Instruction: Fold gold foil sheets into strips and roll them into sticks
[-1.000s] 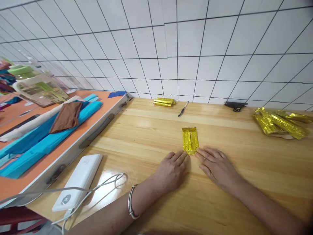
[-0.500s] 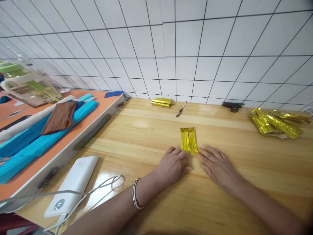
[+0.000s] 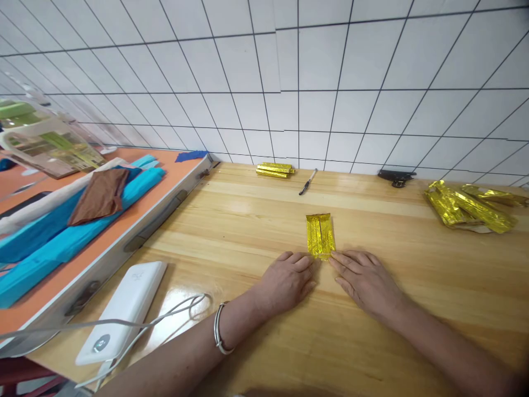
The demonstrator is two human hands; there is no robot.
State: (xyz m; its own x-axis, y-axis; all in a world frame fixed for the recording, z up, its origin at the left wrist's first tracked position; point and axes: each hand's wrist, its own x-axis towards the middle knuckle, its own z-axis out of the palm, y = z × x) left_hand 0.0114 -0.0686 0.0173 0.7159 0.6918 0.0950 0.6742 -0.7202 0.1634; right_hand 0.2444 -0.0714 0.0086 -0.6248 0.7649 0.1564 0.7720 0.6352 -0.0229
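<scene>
A flat gold foil wrapper (image 3: 320, 234), folded along its sides with a seam down the middle, lies on the wooden table in front of me. My left hand (image 3: 289, 278), with a silver bangle (image 3: 219, 329) at its wrist, rests palm down, fingertips at the wrapper's lower left corner. From the other side, the stretched fingers of my right hand (image 3: 366, 278) touch its lower right corner. Both hands press at the near edge, which has a narrow fold. Some left fingertips are partly hidden.
Gold foil rolls (image 3: 275, 170) and a pen (image 3: 308, 182) lie by the tiled wall. A black clip-like object (image 3: 397, 177) and crumpled gold foil (image 3: 471, 207) are at right. At left are a white power bank (image 3: 124, 311) with cable, and blue rolls (image 3: 140, 187) under brown material (image 3: 99, 196).
My left hand has shifted slightly left and its fingers lie flatter. The right fingertips have slid a little inward along the wrapper's near edge. The wrapper stays about where it was.
</scene>
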